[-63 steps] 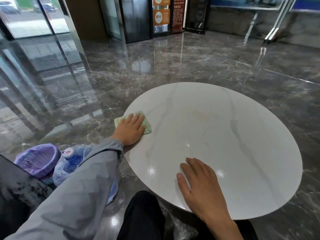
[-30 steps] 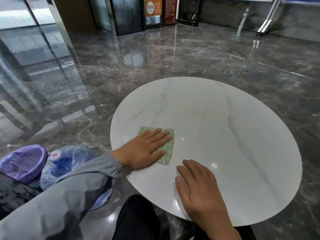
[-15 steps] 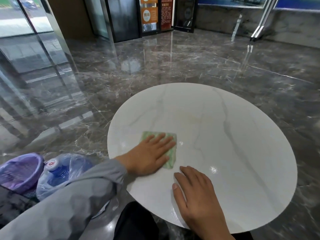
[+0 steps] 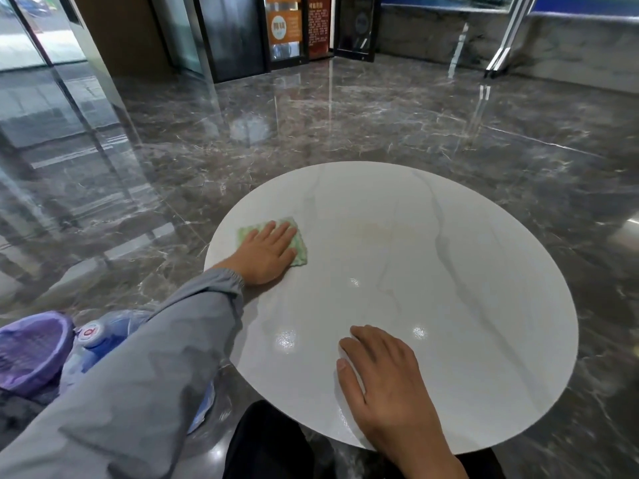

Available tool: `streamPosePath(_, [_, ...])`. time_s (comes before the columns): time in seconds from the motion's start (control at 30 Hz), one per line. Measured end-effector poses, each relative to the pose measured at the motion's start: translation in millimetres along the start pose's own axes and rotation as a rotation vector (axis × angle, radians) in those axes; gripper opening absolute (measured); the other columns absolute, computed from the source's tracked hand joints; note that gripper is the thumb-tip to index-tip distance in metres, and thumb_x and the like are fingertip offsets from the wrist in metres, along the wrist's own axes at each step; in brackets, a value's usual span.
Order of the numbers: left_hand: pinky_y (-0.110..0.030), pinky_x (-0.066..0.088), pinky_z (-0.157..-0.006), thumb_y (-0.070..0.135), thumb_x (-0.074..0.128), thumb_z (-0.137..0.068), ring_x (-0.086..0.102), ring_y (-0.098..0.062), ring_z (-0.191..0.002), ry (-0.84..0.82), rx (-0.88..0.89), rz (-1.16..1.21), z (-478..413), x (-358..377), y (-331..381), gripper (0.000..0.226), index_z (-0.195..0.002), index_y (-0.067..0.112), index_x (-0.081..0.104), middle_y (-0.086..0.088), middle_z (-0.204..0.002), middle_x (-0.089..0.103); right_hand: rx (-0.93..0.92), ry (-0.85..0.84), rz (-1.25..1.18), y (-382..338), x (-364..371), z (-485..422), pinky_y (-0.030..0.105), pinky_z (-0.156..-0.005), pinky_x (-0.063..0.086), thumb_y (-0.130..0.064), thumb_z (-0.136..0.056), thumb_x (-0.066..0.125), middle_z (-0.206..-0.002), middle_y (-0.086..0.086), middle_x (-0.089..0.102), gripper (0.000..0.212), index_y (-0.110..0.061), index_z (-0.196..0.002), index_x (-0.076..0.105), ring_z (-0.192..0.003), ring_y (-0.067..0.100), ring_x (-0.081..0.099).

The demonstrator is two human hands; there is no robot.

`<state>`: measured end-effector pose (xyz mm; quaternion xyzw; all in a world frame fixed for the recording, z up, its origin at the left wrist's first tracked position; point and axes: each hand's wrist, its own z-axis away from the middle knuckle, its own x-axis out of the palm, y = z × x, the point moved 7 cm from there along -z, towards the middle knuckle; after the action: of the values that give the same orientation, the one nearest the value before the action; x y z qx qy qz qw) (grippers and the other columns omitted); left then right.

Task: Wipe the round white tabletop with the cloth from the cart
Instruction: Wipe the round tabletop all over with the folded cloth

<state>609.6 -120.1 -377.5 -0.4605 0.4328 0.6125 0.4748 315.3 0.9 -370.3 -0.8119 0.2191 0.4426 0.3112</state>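
Note:
A round white tabletop [image 4: 449, 271] with grey veins fills the middle of the head view. A small green cloth [image 4: 299, 247] lies flat near the table's left edge. My left hand [image 4: 268, 255] presses down on the cloth with straight fingers and covers most of it. My right hand [image 4: 387, 378] rests flat on the near part of the tabletop, fingers spread, holding nothing. A faint yellowish stain [image 4: 383, 231] shows near the table's centre.
To my lower left stand a purple basket [image 4: 29, 350] and a large blue water bottle [image 4: 93, 344] wrapped in plastic. Glossy dark marble floor [image 4: 311, 115] surrounds the table. Glass doors and signs line the far wall.
My left hand has slid the cloth from the near-middle of the table back out toward the left edge and a little farther away. My right hand has stayed planted in place.

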Motion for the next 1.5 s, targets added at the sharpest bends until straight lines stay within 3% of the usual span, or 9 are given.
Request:
streamPosePath(0.13, [-0.040, -0.007, -0.128, 0.065, -0.007, -0.092, -0.014, -0.017, -0.160, 0.004, 0.214, -0.052, 56.4, 19.8, 57.7, 0.080, -0.165, 0.033, -0.006, 0.009, -0.173, -0.012, -0.008, 0.020, 0.000, 0.7, 0.3, 1.4, 0.040, -0.105, 0.039, -0.036, -0.101, 0.047, -0.129, -0.002, 0.063, 0.030, -0.021, -0.116, 0.068, -0.127, 0.022, 0.057])
streamPosePath(0.27, [-0.031, -0.021, -0.124, 0.056, 0.013, -0.109, -0.030, -0.003, -0.153, 0.005, 0.395, -0.004, 120.1, 34.5, 88.2, 0.062, -0.163, 0.039, -0.011, 0.021, -0.166, -0.024, -0.006, 0.018, 0.008, 0.7, 4.1, 3.3, 0.041, -0.107, 0.040, -0.035, -0.102, 0.047, -0.132, 0.001, 0.065, 0.034, -0.018, -0.119, 0.071, -0.128, 0.024, 0.058])
streamPosePath(0.37, [-0.029, -0.018, -0.125, 0.057, 0.016, -0.109, -0.027, -0.002, -0.153, -0.039, 0.337, 0.007, 103.0, 27.8, 64.5, 0.062, -0.163, 0.042, -0.011, 0.022, -0.167, -0.023, 0.010, -0.012, 0.015, 2.9, 5.5, 3.4, 0.039, -0.109, 0.036, -0.037, -0.101, 0.045, -0.134, -0.001, 0.063, 0.034, -0.021, -0.120, 0.069, -0.130, 0.022, 0.056])
streamPosePath(0.57, [-0.043, -0.002, -0.129, 0.050, 0.022, -0.111, -0.009, -0.018, -0.161, -0.027, -0.036, 0.021, 5.2, 1.9, -34.0, 0.062, -0.166, 0.032, -0.001, 0.007, -0.175, -0.008, 0.033, -0.057, -0.004, 4.9, 8.6, 2.3, 0.037, -0.111, 0.034, -0.040, -0.102, 0.043, -0.135, -0.006, 0.060, 0.033, -0.026, -0.121, 0.066, -0.134, 0.019, 0.053])
streamPosePath(0.67, [-0.046, -0.001, -0.129, 0.049, 0.020, -0.111, -0.007, -0.021, -0.161, -0.019, -0.113, 0.011, -13.5, -0.4, -28.8, 0.062, -0.166, 0.030, 0.000, 0.006, -0.175, -0.008, 0.038, -0.054, -0.003, 4.5, 6.2, 1.9, 0.037, -0.110, 0.034, -0.041, -0.103, 0.043, -0.135, -0.006, 0.060, 0.033, -0.026, -0.121, 0.066, -0.133, 0.019, 0.053])
streamPosePath(0.87, [-0.042, -0.009, -0.128, 0.061, 0.000, -0.100, -0.016, -0.018, -0.159, -0.042, 0.227, -0.063, 56.1, 17.3, 70.7, 0.072, -0.165, 0.032, -0.008, 0.008, -0.173, -0.015, 0.022, -0.018, 0.016, 2.5, 4.3, 1.1, 0.037, -0.107, 0.035, -0.040, -0.101, 0.045, -0.132, -0.003, 0.063, 0.033, -0.023, -0.118, 0.068, -0.128, 0.022, 0.057])
streamPosePath(1.0, [-0.033, -0.020, -0.125, 0.054, 0.014, -0.110, -0.028, -0.006, -0.154, -0.024, 0.428, -0.016, 108.9, 29.4, 99.4, 0.062, -0.163, 0.038, -0.012, 0.019, -0.168, -0.021, 0.015, -0.003, 0.018, 2.3, 4.1, 2.2, 0.039, -0.107, 0.037, -0.039, -0.101, 0.047, -0.131, -0.001, 0.064, 0.035, -0.021, -0.120, 0.070, -0.127, 0.023, 0.058])
streamPosePath(1.33, [-0.043, -0.001, -0.129, 0.048, 0.020, -0.111, -0.006, -0.020, -0.161, -0.042, 0.037, -0.012, -17.3, -5.5, 12.4, 0.061, -0.166, 0.029, 0.002, 0.005, -0.175, -0.006, 0.019, -0.025, 0.002, 1.6, 2.0, 1.8, 0.035, -0.111, 0.033, -0.038, -0.102, 0.044, -0.133, -0.005, 0.062, 0.030, -0.025, -0.119, 0.067, -0.132, 0.019, 0.054])
streamPosePath(1.5, [-0.043, -0.003, -0.128, 0.054, 0.013, -0.108, -0.008, -0.020, -0.161, -0.044, 0.136, -0.044, 4.4, 3.8, 49.8, 0.063, -0.166, 0.032, 0.000, 0.006, -0.175, -0.005, 0.029, -0.012, 0.008, -0.2, 0.9, 1.1, 0.036, -0.108, 0.035, -0.037, -0.101, 0.046, -0.132, -0.003, 0.063, 0.028, -0.024, -0.116, 0.067, -0.129, 0.020, 0.055])
